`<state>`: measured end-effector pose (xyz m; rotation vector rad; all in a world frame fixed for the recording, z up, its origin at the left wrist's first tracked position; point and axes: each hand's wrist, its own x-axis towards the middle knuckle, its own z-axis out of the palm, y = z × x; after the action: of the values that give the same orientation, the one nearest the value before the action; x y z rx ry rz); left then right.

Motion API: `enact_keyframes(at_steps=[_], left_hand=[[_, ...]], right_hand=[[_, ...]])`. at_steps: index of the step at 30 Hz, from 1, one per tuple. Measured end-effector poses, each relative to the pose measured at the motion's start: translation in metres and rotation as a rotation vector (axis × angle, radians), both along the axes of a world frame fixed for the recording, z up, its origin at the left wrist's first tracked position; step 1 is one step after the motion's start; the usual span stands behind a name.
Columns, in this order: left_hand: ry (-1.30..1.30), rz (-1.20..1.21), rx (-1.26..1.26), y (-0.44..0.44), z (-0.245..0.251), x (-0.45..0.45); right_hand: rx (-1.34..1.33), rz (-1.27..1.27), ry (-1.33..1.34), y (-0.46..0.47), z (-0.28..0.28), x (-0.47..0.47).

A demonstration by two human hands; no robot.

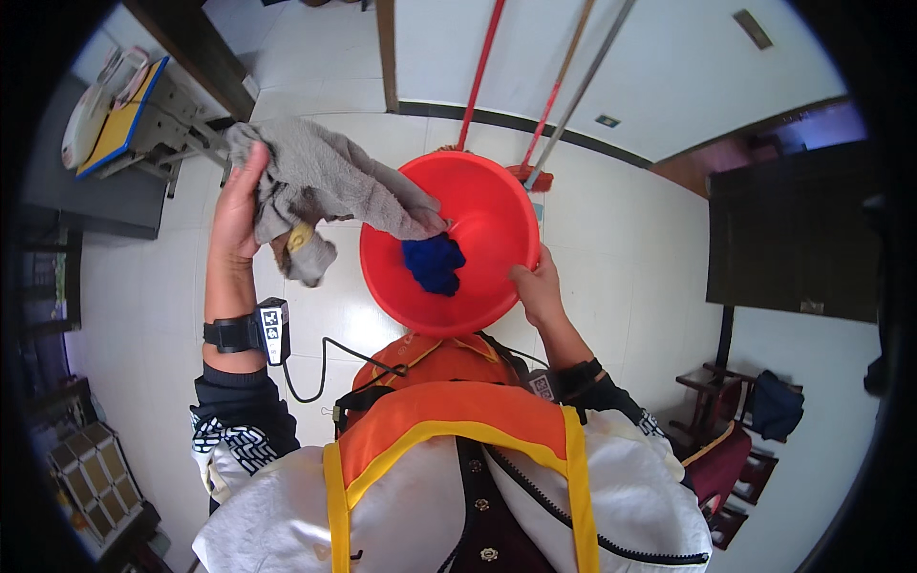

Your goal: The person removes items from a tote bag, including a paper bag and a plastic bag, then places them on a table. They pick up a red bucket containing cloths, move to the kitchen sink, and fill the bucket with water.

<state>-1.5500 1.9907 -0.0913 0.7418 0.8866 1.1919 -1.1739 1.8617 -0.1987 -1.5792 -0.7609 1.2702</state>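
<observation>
My left hand grips a grey towel and holds it up to the left of a red plastic basin. The towel's far end trails over the basin's rim and into it. A brown and yellow patch shows on a hanging fold of the towel. With my right hand I hold the basin by its right rim, tilted so that its inside faces me. A crumpled dark blue cloth lies in the basin, just below the towel's end.
Long-handled brooms, one with a red handle, lean on the white wall behind the basin. A yellow-topped desk stands at the left. Dark wooden chairs are at the right. A cable runs from my left wrist device.
</observation>
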Motion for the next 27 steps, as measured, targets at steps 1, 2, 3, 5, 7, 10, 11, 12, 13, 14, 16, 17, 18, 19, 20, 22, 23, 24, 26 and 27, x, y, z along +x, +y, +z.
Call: enact_keyframes(at_steps=[1,2,3,5,7,10,11,12,13,14,16,17,18,19,20,22,23,24,26,27], left_hand=[[0.238,0.054,-0.058,0.006,-0.001,0.004],[0.293,0.07,0.015,0.005,-0.008,0.017],[0.323,0.02,-0.024,0.008,-0.013,0.029],[0.507,-0.066,-0.008,0.005,-0.027,0.061],[0.653,-0.225,0.051,0.0,-0.039,0.096],[1.11,-0.288,0.436,-0.025,-0.047,0.157],[1.363,-0.354,0.588,-0.038,-0.044,0.17],[1.558,-0.343,0.719,-0.049,-0.04,0.18],[1.407,-0.433,0.697,-0.051,-0.031,0.184],[1.249,-0.479,0.71,-0.048,-0.02,0.193],[0.931,-0.609,0.662,-0.065,-0.004,0.206],[0.939,-0.597,0.792,-0.077,0.003,0.218],[0.761,-0.629,0.882,-0.091,0.013,0.229],[0.633,-0.692,0.842,-0.108,0.025,0.238],[0.635,-0.759,0.839,-0.126,0.04,0.245],[0.41,-0.911,0.645,-0.166,0.084,0.26],[0.234,-1.003,0.382,-0.193,0.112,0.257],[0.09,-1.115,0.36,-0.218,0.138,0.256],[0.034,-1.191,0.309,-0.281,0.191,0.244],[-0.076,-1.248,0.313,-0.312,0.216,0.232]], right_hand=[[0.006,-0.02,-0.03,-0.009,0.007,0.007],[0.01,-0.042,-0.043,-0.018,0.016,0.014],[0.01,-0.073,-0.043,-0.027,0.025,0.023],[0.019,-0.097,-0.082,-0.046,0.048,0.037],[0.02,-0.144,-0.086,-0.071,0.073,0.044],[0.049,-0.227,-0.044,-0.116,0.117,0.045],[0.064,-0.255,-0.035,-0.133,0.132,0.042],[0.082,-0.296,-0.033,-0.152,0.147,0.037],[0.102,-0.356,-0.052,-0.172,0.159,0.029],[0.127,-0.428,-0.081,-0.189,0.169,0.021],[0.115,-0.557,-0.166,-0.235,0.189,0.009],[0.062,-0.616,-0.214,-0.261,0.196,0.002],[0.031,-0.694,-0.237,-0.289,0.203,-0.008],[0.036,-0.774,-0.267,-0.322,0.209,-0.023],[-0.02,-0.889,-0.246,-0.357,0.215,-0.043],[-0.03,-1.047,-0.216,-0.416,0.227,-0.08],[0.024,-1.172,-0.196,-0.45,0.233,-0.107],[0.069,-1.283,-0.163,-0.479,0.239,-0.134],[0.238,-1.483,-0.078,-0.543,0.254,-0.189],[0.21,-1.578,-0.083,-0.576,0.261,-0.219]])
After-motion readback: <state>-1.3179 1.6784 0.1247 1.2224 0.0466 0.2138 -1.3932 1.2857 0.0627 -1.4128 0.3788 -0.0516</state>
